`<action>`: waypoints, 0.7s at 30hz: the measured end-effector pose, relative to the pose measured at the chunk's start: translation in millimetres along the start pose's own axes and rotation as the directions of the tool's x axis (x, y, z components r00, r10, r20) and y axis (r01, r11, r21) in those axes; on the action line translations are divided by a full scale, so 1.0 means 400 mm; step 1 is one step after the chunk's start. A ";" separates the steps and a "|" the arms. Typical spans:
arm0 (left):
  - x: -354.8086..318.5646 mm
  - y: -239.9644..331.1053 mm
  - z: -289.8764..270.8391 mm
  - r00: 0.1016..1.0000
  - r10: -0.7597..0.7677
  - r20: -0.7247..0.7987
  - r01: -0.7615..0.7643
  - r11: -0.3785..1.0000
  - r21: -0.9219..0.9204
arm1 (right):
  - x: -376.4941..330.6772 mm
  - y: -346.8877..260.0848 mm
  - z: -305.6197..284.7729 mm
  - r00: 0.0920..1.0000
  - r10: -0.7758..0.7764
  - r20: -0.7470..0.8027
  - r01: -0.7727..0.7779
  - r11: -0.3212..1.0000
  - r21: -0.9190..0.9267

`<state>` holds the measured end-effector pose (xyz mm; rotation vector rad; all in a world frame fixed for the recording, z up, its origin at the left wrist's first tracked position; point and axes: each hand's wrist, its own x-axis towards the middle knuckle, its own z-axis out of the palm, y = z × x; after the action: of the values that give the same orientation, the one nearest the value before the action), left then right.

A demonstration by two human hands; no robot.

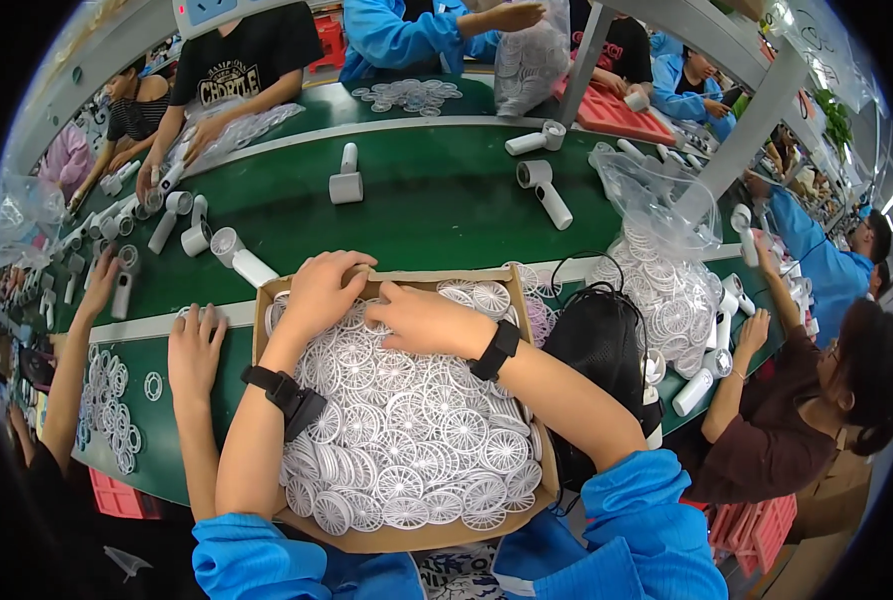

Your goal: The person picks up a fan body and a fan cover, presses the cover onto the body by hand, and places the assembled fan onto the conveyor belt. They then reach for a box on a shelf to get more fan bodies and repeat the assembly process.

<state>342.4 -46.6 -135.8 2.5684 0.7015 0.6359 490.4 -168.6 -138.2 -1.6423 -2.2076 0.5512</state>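
At the far left, a co-worker's hand lies flat on the green table, fingers spread, just beside a scatter of white round grilles. Above it, white handheld fan bodies lie along the belt in no fixed order.

The cardboard box sits directly below the camera, against the near edge of the table. It is filled nearly to the rim with white plastic fan grilles, each a flat disc with thin spokes; most lie flat and some stand on edge.

The left hand rests at the far left corner of the box, palm down, fingers curled over the box edge and onto the top grilles. Whether it grips a grille cannot be told. A black wrist strap sits on the left forearm.

The right hand lies just beside the left hand, fingers pointing left and touching the grilles at the far end of the box. The fingers are together and lightly bent; what they hold, if anything, is hidden. A black band is on the right wrist.

Right of the box stands a black mesh bag. Further right, a clear plastic bag holds more grilles. At the far right, a seated person's hand reaches toward fan bodies near that bag.
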 end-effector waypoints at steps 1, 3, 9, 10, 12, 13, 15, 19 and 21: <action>0.001 -0.001 0.000 1.000 0.003 -0.004 -0.003 1.000 -0.005 | 0.002 -0.001 0.001 1.000 0.000 0.001 0.000 1.000 0.001; -0.006 -0.005 -0.001 1.000 0.006 -0.006 -0.006 1.000 -0.013 | 0.008 -0.003 0.007 1.000 -0.017 0.001 0.017 0.999 0.027; -0.003 0.001 -0.003 1.000 0.018 -0.014 -0.018 1.000 0.007 | 0.007 0.002 0.002 1.000 -0.028 0.006 0.028 0.999 0.022; -0.004 0.002 -0.005 1.000 0.025 -0.017 -0.025 1.000 0.013 | 0.005 0.000 0.002 1.000 -0.023 -0.006 0.023 0.999 0.023; -0.001 0.005 -0.005 1.000 0.022 -0.016 -0.022 1.000 0.006 | 0.002 -0.002 0.000 0.999 -0.012 -0.030 0.013 1.000 0.024; 0.002 0.007 -0.005 1.000 0.016 -0.015 -0.016 1.000 0.000 | 0.002 -0.002 -0.006 0.999 -0.010 -0.033 0.010 1.000 0.023; 0.000 0.006 0.001 1.000 0.010 -0.012 -0.010 1.000 -0.012 | 0.001 -0.008 -0.029 0.997 -0.070 -0.025 0.072 0.994 0.083; 0.001 -0.021 0.018 0.997 0.045 -0.057 -0.044 0.999 0.014 | 0.017 0.023 -0.224 0.970 -0.124 -0.211 0.203 0.888 0.413; -0.009 -0.010 0.001 0.999 -0.011 -0.038 0.013 0.999 0.035 | 0.024 0.103 -0.367 0.950 0.137 -0.282 0.089 0.746 0.660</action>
<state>338.5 -45.7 -139.3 2.5888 0.7467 0.6761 592.7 -133.0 -30.5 -1.2507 -1.4914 0.8923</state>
